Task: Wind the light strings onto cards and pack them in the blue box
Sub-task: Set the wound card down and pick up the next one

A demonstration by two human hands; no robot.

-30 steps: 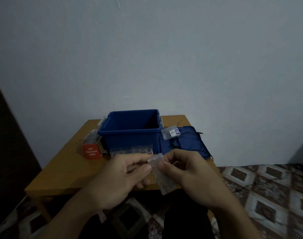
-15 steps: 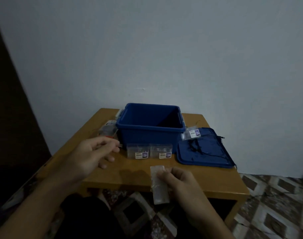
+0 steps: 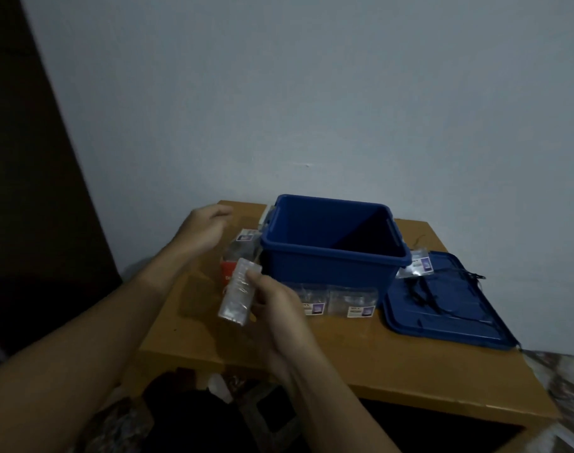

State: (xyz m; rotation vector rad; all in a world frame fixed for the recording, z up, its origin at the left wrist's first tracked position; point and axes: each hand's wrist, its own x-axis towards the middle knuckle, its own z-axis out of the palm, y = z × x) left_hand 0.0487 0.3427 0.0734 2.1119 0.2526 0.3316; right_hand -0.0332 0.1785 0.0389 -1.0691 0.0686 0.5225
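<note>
The open blue box (image 3: pixel 331 268) stands at the back of the wooden table (image 3: pixel 360 361), and its inside looks dark. My right hand (image 3: pixel 275 308) grips a clear plastic packet (image 3: pixel 238 297) in front of the box's left corner. My left hand (image 3: pixel 205 228) is stretched out to the left of the box, fingers curled, above the far left table corner; nothing shows in it. Two clear labelled packets (image 3: pixel 339 304) lie against the box's front. A dark light string (image 3: pixel 422 291) lies on the blue lid (image 3: pixel 442 308) to the right.
A red carton (image 3: pixel 226 273) and more clear packets (image 3: pixel 246 238) sit left of the box, partly behind my hands. Another labelled packet (image 3: pixel 418 264) leans at the box's right corner. A pale wall rises behind the table; patterned floor tiles show below.
My left hand let go of the packet and reached forward to the left of the box. My right hand carried the packet up and left. The camera swung left.
</note>
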